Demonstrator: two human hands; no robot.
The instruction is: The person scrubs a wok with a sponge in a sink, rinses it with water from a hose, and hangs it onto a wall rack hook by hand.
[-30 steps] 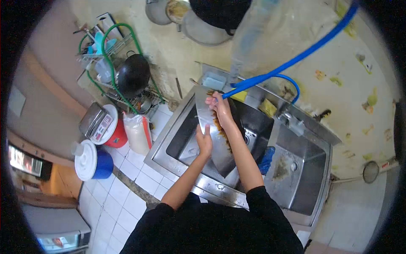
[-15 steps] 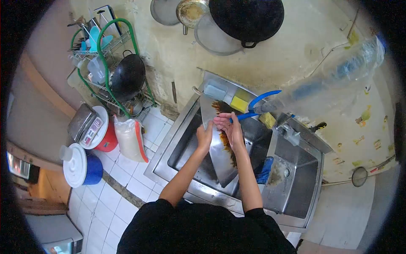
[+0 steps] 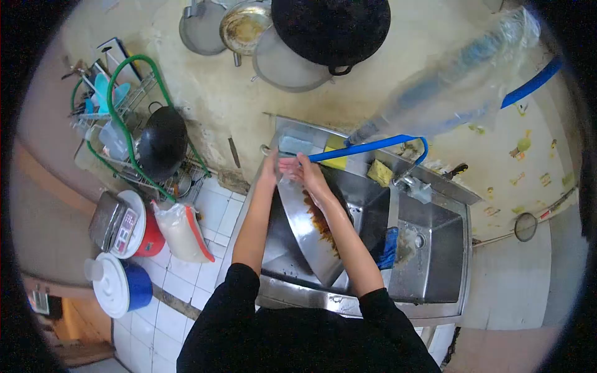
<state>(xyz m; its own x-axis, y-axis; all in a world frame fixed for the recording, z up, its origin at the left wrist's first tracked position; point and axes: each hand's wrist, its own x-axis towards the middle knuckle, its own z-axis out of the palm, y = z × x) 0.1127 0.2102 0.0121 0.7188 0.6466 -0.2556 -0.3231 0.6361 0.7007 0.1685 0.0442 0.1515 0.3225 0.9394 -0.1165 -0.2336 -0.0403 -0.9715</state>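
Observation:
A silver metal pan or tray [image 3: 297,211] with dark brown burnt residue stands tilted in the left basin of the sink. My left hand [image 3: 270,169] is closed on its upper left edge. In my right hand [image 3: 306,174] is the end of a blue hose [image 3: 373,144], pinched by the thumb over the pan's top. Something clear, perhaps water, glints just below the fingers. Behind my hands, a pale blue sponge [image 3: 296,144] and a yellow sponge [image 3: 336,160] lie on the sink ledge. My right forearm covers part of the pan.
To the right are another yellow sponge [image 3: 380,173], a tap [image 3: 404,180], a blue cloth [image 3: 388,247] and a second basin [image 3: 440,267]. A black wok [image 3: 333,31] hangs above. The dish rack [image 3: 118,124], a bag of white grains [image 3: 182,233] and a blue bucket [image 3: 138,286] stand left.
My right hand has moved up and left along the pan, drawing the blue hose across the sink. My left hand has shifted up the pan's edge. The camera view has turned right.

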